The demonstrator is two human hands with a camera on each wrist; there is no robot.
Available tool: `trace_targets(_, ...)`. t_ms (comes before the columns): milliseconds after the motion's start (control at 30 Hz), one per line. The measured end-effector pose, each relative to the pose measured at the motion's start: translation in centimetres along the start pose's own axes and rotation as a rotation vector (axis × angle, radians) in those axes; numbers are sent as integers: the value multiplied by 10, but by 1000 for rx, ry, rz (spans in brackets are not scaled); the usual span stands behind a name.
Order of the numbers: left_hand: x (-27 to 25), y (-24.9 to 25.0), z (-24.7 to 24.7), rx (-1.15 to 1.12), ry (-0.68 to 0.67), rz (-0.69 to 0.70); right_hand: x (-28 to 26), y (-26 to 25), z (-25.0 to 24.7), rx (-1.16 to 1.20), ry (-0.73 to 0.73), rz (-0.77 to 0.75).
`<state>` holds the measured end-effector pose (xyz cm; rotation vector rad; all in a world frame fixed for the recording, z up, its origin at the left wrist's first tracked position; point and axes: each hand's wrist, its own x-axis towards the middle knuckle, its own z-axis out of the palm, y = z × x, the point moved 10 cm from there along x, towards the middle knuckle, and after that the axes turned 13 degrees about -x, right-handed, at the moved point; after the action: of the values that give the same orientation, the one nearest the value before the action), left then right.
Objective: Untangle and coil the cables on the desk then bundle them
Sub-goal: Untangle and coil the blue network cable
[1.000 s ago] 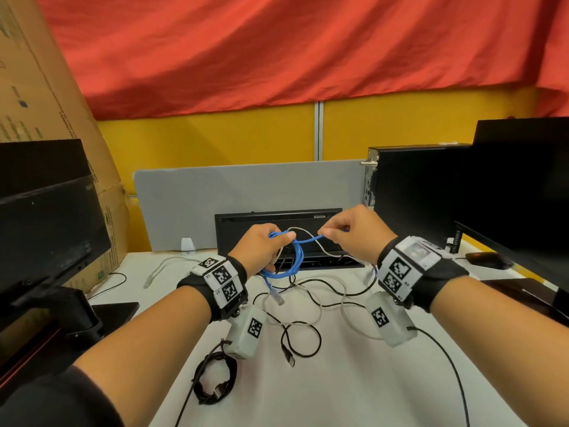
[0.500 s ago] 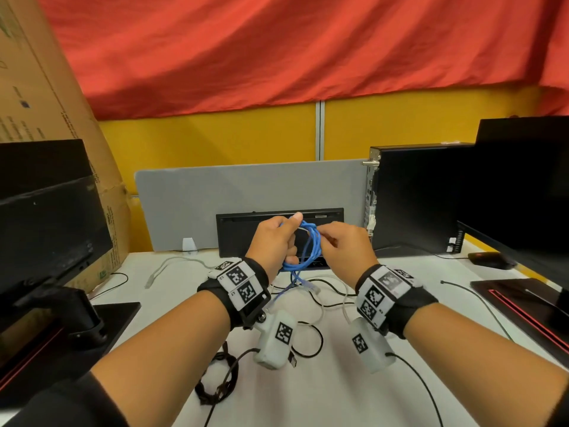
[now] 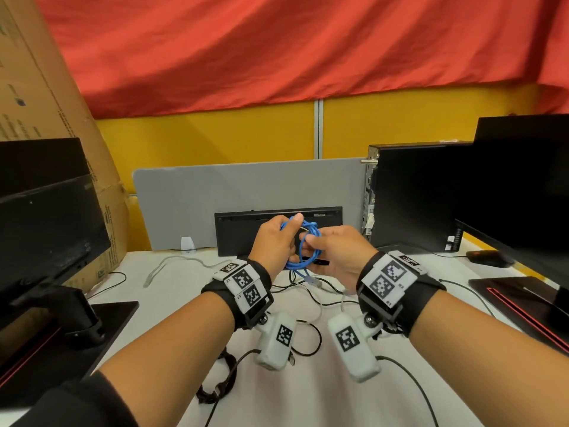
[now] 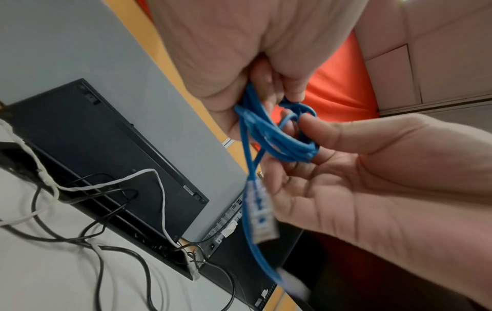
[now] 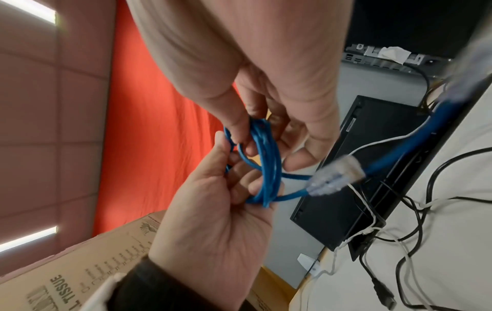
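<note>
- While both hands are raised above the white desk [image 3: 172, 291], the thin blue network cable [image 3: 303, 251] sits wound into a small coil between them, in front of the black keyboard [image 3: 323, 217] that stands on edge against the grey divider panel [image 3: 246, 192].
- The left hand [image 3: 275, 241] grips one side of the coil, thumb up over the top of the loops and fingers [image 5: 239, 189] curled through them.
- The right hand [image 3: 334, 257] pinches the opposite side of the coil between thumb and fingers [image 4: 314, 126].
- Two loose ends of the blue cable hang below the coil, each ending in a clear plug [image 4: 259, 210]; one plug is blurred in both wrist views.
- On the desk beneath the hands lie tangled thin black cables [image 3: 308, 343] and white cables [image 3: 172, 260], crossing one another.
- A small coiled black cable [image 3: 220, 380] lies apart from them, near the left forearm.
- Black monitors stand at either side, and a black computer case [image 3: 409, 195] rises right of the keyboard.
</note>
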<state>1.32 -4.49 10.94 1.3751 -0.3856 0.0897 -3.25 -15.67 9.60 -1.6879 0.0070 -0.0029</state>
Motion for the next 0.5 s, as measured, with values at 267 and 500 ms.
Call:
trace_targets(267,2,-5,-2,85,-75,6,-5,1,14,-67,-192,29)
trace_targets(500,1,1,-2,92,-28,36,1,-31,-5,-910,208,-254)
